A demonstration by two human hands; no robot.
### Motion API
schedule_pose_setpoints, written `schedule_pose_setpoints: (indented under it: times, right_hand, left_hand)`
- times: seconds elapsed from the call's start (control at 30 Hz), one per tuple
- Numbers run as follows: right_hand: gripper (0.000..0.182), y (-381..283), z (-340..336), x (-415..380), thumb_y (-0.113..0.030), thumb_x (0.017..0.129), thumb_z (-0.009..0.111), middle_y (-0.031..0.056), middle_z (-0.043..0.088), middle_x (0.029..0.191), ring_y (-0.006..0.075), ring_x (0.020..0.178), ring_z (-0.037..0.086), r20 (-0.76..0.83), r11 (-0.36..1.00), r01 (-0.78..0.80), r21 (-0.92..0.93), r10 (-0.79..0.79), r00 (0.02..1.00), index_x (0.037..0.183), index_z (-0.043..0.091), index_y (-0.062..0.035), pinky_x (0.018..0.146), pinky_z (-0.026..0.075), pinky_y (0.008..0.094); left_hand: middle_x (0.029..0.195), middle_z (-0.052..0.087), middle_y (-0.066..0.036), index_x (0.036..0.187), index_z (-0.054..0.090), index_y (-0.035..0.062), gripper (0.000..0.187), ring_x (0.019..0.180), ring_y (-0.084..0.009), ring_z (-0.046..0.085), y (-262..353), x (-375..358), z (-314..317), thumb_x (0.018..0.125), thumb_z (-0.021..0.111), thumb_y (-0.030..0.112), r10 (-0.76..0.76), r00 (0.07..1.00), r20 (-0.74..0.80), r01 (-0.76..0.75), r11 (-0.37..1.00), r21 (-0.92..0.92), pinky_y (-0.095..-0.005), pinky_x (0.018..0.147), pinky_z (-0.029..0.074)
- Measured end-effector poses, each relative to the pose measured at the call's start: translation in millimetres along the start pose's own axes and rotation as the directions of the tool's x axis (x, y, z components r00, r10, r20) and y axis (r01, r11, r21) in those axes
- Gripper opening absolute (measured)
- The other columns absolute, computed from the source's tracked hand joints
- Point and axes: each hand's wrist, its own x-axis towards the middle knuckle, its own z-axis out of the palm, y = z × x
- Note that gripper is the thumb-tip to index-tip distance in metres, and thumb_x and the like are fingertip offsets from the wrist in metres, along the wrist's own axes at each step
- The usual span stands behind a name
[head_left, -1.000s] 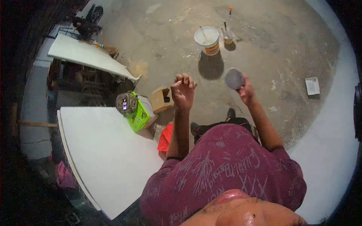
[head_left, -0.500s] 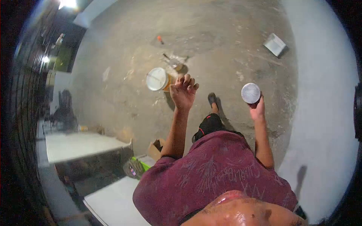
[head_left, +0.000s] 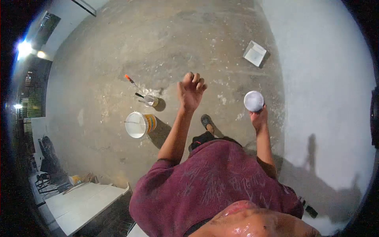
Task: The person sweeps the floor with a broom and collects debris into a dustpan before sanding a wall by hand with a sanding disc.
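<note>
My right hand [head_left: 258, 118] is wrapped round a round thing with a whitish, smudged flat face [head_left: 253, 101]. Its face is turned up toward the camera and its lower side is hidden; what kind of thing it is I cannot tell. Held up in front of my chest, my left hand [head_left: 191, 91] has its fingers loosely bent and apart, with nothing in them. To the left of that hand, lower down on the floor, stands a white bucket [head_left: 136, 125] with a yellow label and a stick across its mouth.
Beside the bucket are a small tub [head_left: 150, 100] with a dark-handled tool and an orange-handled tool [head_left: 129, 78]. A white box [head_left: 255, 53] lies on the concrete floor near the pale wall [head_left: 319, 79] on my right. At lower left is a white table [head_left: 87, 203].
My view has shifted, so the bucket, tools and white box now appear further left. The right hand still holds the round thing and the left keeps its loosely bent pose.
</note>
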Motion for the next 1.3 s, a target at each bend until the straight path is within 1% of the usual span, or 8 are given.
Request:
schedule_pose_setpoints:
  times: [0.13, 0.27, 0.33, 0.4, 0.63, 0.97, 1.1, 1.3]
  right_hand:
    - [0.044, -9.1, 25.9, 49.1, -0.043, 0.102, 0.043, 0.0048, 0.058, 0.135, 0.0237, 0.125, 0.054, 0.274, 0.984, 0.179, -0.009, -0.169, 0.947, 0.130, 0.057, -0.0123, 0.107, 0.042, 0.0434]
    - [0.043, -9.3, 66.7, 74.5, -0.042, 0.102, 0.042, 0.0067, 0.061, 0.129, 0.0257, 0.122, 0.056, 0.163, 0.974, 0.219, 0.049, -0.224, 0.961, 0.127, 0.058, -0.0120, 0.108, 0.042, 0.0453]
    - [0.041, -14.3, 76.4, 98.0, -0.042, 0.102, 0.043, 0.0057, 0.063, 0.125, 0.0244, 0.116, 0.060, 0.012, 0.976, 0.065, 0.210, -0.069, 0.998, 0.125, 0.060, -0.0129, 0.104, 0.046, 0.0454]
    - [0.040, -14.9, 87.7, 121.2, -0.042, 0.101, 0.043, 0.0050, 0.064, 0.123, 0.0234, 0.113, 0.062, -0.034, 0.980, 0.085, 0.182, -0.080, 0.996, 0.124, 0.060, -0.0133, 0.099, 0.050, 0.0441]
    - [0.039, -48.9, 174.0, 255.8, -0.044, 0.101, 0.043, 0.0017, 0.066, 0.119, 0.0206, 0.104, 0.066, -0.065, 0.989, 0.010, 0.146, 0.000, 0.998, 0.124, 0.060, -0.0170, 0.082, 0.058, 0.0387]
    - [0.047, -124.4, 405.5, 490.8, -0.049, 0.102, 0.042, 0.0026, 0.057, 0.133, 0.0194, 0.119, 0.056, 0.369, 0.998, -0.038, -0.054, 0.055, 0.928, 0.131, 0.053, -0.0153, 0.091, 0.049, 0.0376]
    - [0.043, -132.7, 493.5, 523.1, -0.047, 0.102, 0.043, 0.0040, 0.064, 0.123, 0.0217, 0.104, 0.064, 0.402, 0.998, -0.037, -0.056, 0.057, 0.914, 0.126, 0.057, -0.0144, 0.081, 0.056, 0.0371]
    - [0.045, -96.7, 551.5, 571.0, -0.049, 0.101, 0.044, 0.0011, 0.060, 0.126, 0.0190, 0.111, 0.060, 0.359, 0.977, -0.143, -0.156, 0.191, 0.913, 0.129, 0.054, -0.0159, 0.089, 0.051, 0.0373]
  left_hand:
    - [0.081, 0.032, 0.001, 0.086, 0.038, 0.0159, 0.015, 0.071, -0.0139, 0.035, 30.8, 63.4, -13.6, 0.089, 0.048, 0.028, -0.018, 1.000, 0.017, 0.017, 1.000, 0.026, -0.0320, 0.068, 0.033]
    - [0.080, 0.032, 0.002, 0.085, 0.038, 0.0168, 0.018, 0.071, -0.0140, 0.035, 53.1, 106.9, -20.5, 0.088, 0.051, 0.029, -0.016, 1.000, -0.012, 0.017, 0.998, 0.061, -0.0314, 0.067, 0.032]
    - [0.080, 0.032, 0.002, 0.084, 0.038, 0.0172, 0.019, 0.071, -0.0141, 0.035, 61.2, 129.5, -31.7, 0.088, 0.052, 0.030, -0.026, 1.000, -0.010, 0.026, 0.999, 0.039, -0.0312, 0.067, 0.032]
    - [0.080, 0.036, 0.002, 0.090, 0.046, 0.0156, 0.046, 0.073, -0.0152, 0.040, 73.1, 153.9, -55.7, 0.083, 0.071, 0.053, 0.008, 0.993, -0.114, 0.010, 0.988, 0.155, -0.0340, 0.069, 0.039]
    - [0.084, 0.042, 0.001, 0.094, 0.048, 0.0141, 0.026, 0.078, -0.0159, 0.045, 112.6, 252.6, -99.8, 0.090, 0.059, 0.037, 0.119, 0.990, -0.078, -0.113, 0.990, 0.082, -0.0345, 0.072, 0.040]
    - [0.079, 0.034, 0.002, 0.088, 0.042, 0.0154, 0.030, 0.074, -0.0140, 0.042, 165.4, 395.3, -108.1, 0.089, 0.061, 0.039, 0.364, 0.916, -0.169, -0.311, 0.910, 0.274, -0.0316, 0.071, 0.039]
    - [0.079, 0.035, 0.001, 0.087, 0.042, 0.0148, 0.024, 0.073, -0.0146, 0.042, 173.0, 437.2, -119.1, 0.089, 0.057, 0.034, 0.419, 0.890, -0.177, -0.385, 0.901, 0.198, -0.0319, 0.071, 0.039]
    - [0.079, 0.037, 0.001, 0.086, 0.040, 0.0151, 0.016, 0.072, -0.0150, 0.042, 201.9, 505.7, -161.0, 0.088, 0.050, 0.028, 0.461, 0.834, -0.303, -0.428, 0.887, 0.172, -0.0312, 0.068, 0.037]
